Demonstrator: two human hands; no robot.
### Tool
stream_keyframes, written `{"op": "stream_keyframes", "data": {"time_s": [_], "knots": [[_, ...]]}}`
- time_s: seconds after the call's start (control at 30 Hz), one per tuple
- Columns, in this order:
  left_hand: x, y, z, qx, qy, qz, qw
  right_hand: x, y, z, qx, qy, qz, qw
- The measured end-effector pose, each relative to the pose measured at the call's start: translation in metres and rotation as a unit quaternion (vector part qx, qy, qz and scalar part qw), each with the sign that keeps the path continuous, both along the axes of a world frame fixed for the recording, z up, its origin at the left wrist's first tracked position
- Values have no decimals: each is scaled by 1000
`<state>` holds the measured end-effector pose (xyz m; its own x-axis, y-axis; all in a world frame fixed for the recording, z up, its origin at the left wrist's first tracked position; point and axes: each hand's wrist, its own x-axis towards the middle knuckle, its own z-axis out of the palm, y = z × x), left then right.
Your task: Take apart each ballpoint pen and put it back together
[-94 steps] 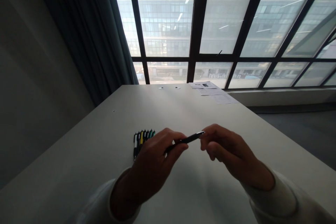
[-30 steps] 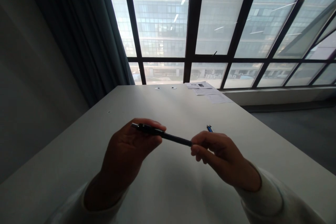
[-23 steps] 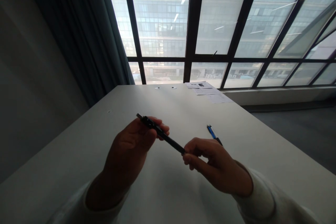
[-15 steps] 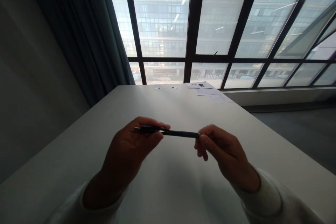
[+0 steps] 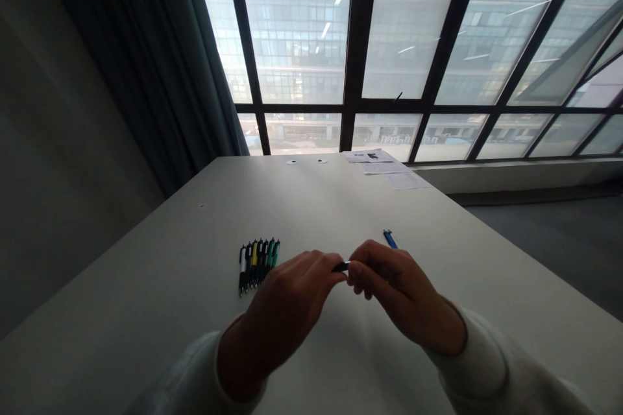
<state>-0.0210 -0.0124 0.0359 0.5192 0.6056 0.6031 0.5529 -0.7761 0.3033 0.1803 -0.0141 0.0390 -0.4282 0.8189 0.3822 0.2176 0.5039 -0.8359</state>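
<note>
A dark pen (image 5: 341, 266) spans the small gap between my two hands, mostly covered by fingers. My left hand (image 5: 296, 292) is closed round one part of it, palm down. The fingertips of my right hand (image 5: 394, 285) pinch its other end. Several pens (image 5: 257, 262) with black, white, yellow and green parts lie side by side on the white table (image 5: 160, 285), just beyond and left of my left hand. A blue pen (image 5: 390, 238) lies past my right hand, partly hidden by it.
Printed paper sheets (image 5: 384, 167) lie at the table's far right corner. Two small white pieces (image 5: 322, 161) are near the far edge. Beyond stand a dark curtain (image 5: 160, 65) on the left and a window with dark frames (image 5: 359, 45).
My left hand has moved right, close to my right hand, and now covers most of the pen. The row of pens and the blue pen have come into view.
</note>
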Motion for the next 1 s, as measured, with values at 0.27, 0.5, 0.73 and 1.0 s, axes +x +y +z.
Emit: {"op": "stream_keyframes", "data": {"time_s": [0.27,0.5,0.73,1.0], "knots": [[-4,3,-6,-43,-8,-50,998,3,5,-2,56,-25,33,998],[-4,4,-6,-72,5,-58,996,3,6,0,40,-41,24,998],[-2,2,-3,-65,1,-80,995,-2,6,2,56,-116,-26,991],[-2,2,-5,-91,-4,-71,993,-2,7,-1,125,-103,-19,987]]}}
